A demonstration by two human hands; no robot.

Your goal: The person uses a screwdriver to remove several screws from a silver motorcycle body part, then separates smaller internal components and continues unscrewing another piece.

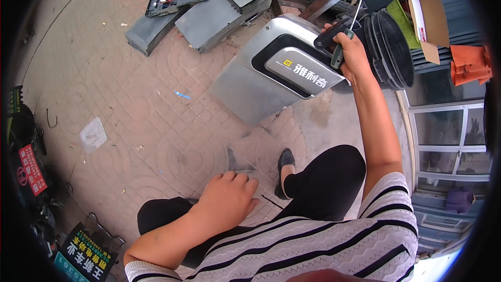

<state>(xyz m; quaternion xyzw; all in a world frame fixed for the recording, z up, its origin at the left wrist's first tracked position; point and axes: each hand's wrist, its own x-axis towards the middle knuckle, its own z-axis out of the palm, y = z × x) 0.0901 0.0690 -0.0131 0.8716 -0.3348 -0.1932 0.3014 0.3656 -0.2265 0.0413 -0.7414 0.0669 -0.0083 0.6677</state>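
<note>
Hovering on the near side of the silver case, the left hand shows only its back, so I cannot tell whether its grip is spread or pressed together. At the case's upper right end, the right hand has its grip wrapped around a green-handled screwdriver, shaft pointing up, fingertips at a black handle. Right of the case stand black buckets; beyond it, leftward, lie grey casings; past its right, an open cardboard box
</note>
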